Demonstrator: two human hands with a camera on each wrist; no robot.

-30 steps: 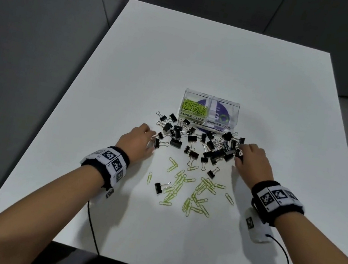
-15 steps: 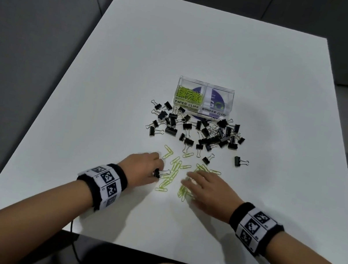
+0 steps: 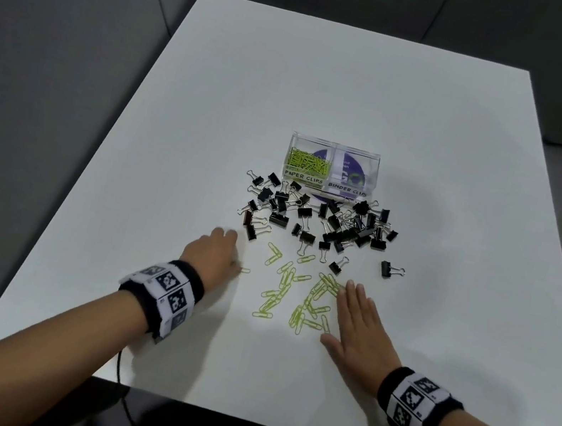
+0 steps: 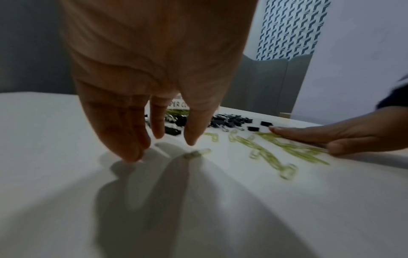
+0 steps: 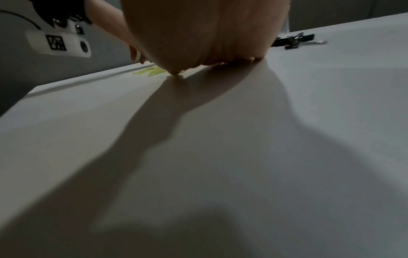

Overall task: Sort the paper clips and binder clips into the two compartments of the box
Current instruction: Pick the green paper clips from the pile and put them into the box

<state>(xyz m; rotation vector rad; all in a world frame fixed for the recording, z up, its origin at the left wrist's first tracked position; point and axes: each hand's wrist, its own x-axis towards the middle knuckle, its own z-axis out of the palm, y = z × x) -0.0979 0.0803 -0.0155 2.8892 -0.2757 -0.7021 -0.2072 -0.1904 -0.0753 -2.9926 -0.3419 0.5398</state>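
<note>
A clear two-compartment box (image 3: 329, 184) stands mid-table, labelled PAPER CLIPS and BINDER CLIPS. Green paper clips (image 3: 309, 161) fill its left compartment; I see no clips in the right one. Several black binder clips (image 3: 319, 219) lie piled just in front of the box. Nearer me, loose green paper clips (image 3: 296, 290) are spread out. My left hand (image 3: 219, 247) hovers left of them with straight fingers (image 4: 159, 129) and holds nothing; one paper clip (image 4: 198, 153) lies by its fingertips. My right hand (image 3: 358, 316) lies flat on the table, fingers touching the right edge of the loose paper clips (image 4: 293, 146).
The white table (image 3: 430, 164) has bare surface beyond and beside the box. One binder clip (image 3: 391, 270) lies apart at the right of the pile. A cable (image 3: 120, 368) hangs off the near table edge. Grey padded walls surround the table.
The stray binder clip that lay among the paper clips now sits at the binder pile's near left edge. My left hand has moved forward and opened. My right hand has flattened beside the paper clips.
</note>
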